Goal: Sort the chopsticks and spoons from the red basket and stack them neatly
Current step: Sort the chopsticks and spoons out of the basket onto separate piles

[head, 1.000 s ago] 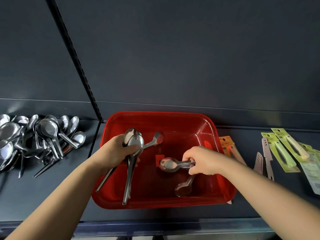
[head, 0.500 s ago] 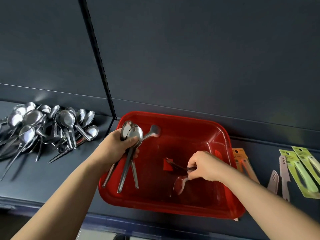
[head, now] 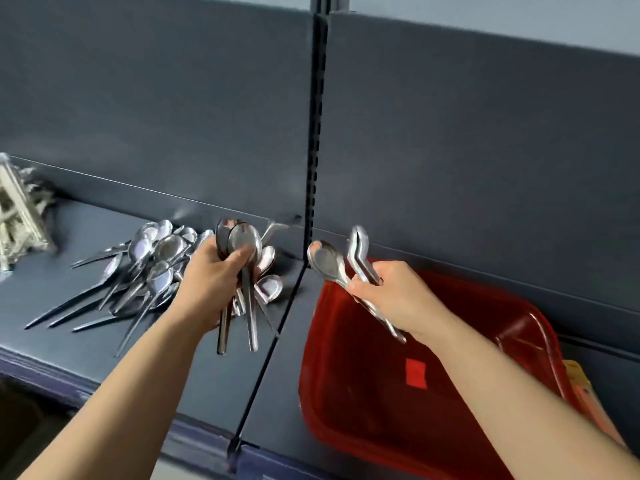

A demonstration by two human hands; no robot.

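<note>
My left hand (head: pixel 211 285) grips a bunch of steel spoons (head: pixel 242 244) by their handles, bowls up, right over the pile of spoons (head: pixel 152 265) lying on the dark shelf. My right hand (head: pixel 394 296) holds two or three more spoons (head: pixel 329 261), lifted above the left rim of the red basket (head: pixel 519 327). The basket's inside shows only a red sticker; my right arm hides part of it.
A vertical slotted upright (head: pixel 315 140) and a thin divider (head: pixel 270 344) split the shelf between the pile and the basket. A pale packaged item (head: pixel 17 220) stands at far left. Orange packaging (head: pixel 585 393) pokes out right of the basket. The shelf's front edge runs along the bottom.
My right hand has lifted spoons out of the basket. Both hands have moved left toward the spoon pile, and the view has swung left with them.
</note>
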